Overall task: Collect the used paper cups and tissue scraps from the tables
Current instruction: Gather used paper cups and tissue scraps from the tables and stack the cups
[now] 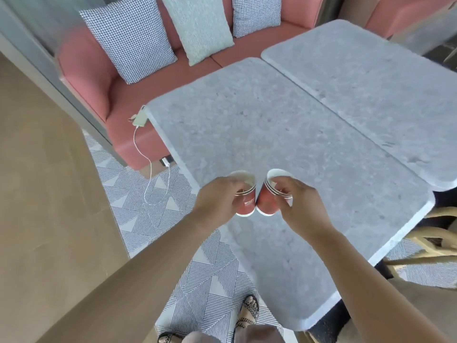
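Observation:
Two red paper cups with white rims are held side by side above the near edge of the grey stone table point(259, 134). My left hand point(217, 199) grips the left cup point(247, 201), which carries white lettering. My right hand point(294, 201) grips the right cup point(268, 199), thumb over its rim. The cups' bases nearly touch. Both look empty inside as far as I can see. No tissue scraps show on either table.
A second grey table point(371, 78) abuts the first on the right. A pink sofa point(94, 78) with three cushions runs behind. A charger with a white cable point(141, 117) lies on the sofa. A wooden chair point(430, 241) stands at right. The floor is patterned.

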`<action>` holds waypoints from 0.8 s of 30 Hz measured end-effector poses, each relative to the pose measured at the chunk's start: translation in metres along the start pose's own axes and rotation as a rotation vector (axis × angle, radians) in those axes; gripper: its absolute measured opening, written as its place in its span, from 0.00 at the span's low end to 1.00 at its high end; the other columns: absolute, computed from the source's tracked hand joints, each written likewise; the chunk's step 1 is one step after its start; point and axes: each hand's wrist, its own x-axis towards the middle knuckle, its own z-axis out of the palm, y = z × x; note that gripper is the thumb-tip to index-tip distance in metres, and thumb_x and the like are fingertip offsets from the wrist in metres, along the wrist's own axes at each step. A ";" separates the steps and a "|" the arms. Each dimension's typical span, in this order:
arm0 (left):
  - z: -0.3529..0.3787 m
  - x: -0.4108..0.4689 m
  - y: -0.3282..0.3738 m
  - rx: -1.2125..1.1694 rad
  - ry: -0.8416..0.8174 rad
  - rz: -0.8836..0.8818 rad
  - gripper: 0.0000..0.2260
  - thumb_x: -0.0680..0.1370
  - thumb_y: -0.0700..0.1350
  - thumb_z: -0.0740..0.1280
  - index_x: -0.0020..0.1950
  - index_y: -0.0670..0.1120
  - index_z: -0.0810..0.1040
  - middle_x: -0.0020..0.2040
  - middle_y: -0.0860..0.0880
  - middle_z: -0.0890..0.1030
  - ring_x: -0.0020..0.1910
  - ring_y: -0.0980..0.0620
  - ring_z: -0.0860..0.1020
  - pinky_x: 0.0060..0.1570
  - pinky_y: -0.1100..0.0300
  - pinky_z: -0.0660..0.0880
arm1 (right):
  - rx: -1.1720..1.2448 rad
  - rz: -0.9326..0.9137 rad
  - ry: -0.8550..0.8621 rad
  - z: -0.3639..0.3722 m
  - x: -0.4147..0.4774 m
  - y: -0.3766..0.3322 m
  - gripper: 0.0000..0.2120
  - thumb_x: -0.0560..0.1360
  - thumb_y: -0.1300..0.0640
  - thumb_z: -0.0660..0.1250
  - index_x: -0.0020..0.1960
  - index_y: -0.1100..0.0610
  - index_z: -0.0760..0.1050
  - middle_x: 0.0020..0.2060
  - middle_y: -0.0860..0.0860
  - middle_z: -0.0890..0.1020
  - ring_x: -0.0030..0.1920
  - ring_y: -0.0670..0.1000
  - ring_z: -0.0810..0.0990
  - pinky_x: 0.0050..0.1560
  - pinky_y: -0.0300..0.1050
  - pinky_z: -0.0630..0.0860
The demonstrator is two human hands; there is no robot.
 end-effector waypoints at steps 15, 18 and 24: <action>-0.133 -0.217 -0.107 -0.086 0.167 -0.478 0.09 0.72 0.47 0.65 0.50 0.54 0.79 0.49 0.53 0.80 0.49 0.52 0.77 0.48 0.54 0.75 | 0.026 -0.504 -0.286 0.125 -0.054 -0.207 0.16 0.71 0.66 0.65 0.58 0.55 0.76 0.53 0.54 0.81 0.52 0.57 0.78 0.51 0.48 0.75; -0.157 -0.286 -0.131 -0.105 0.261 -0.588 0.07 0.71 0.47 0.64 0.47 0.54 0.79 0.46 0.54 0.81 0.46 0.54 0.78 0.46 0.55 0.75 | 0.048 -0.604 -0.371 0.167 -0.077 -0.257 0.16 0.71 0.66 0.66 0.58 0.56 0.76 0.53 0.54 0.81 0.53 0.57 0.77 0.53 0.47 0.73; -0.209 -0.421 -0.180 -0.071 0.381 -0.819 0.08 0.71 0.50 0.66 0.47 0.52 0.80 0.46 0.52 0.81 0.45 0.51 0.78 0.45 0.54 0.75 | 0.124 -0.794 -0.490 0.251 -0.126 -0.366 0.13 0.71 0.66 0.67 0.54 0.56 0.78 0.50 0.51 0.82 0.51 0.54 0.78 0.52 0.40 0.69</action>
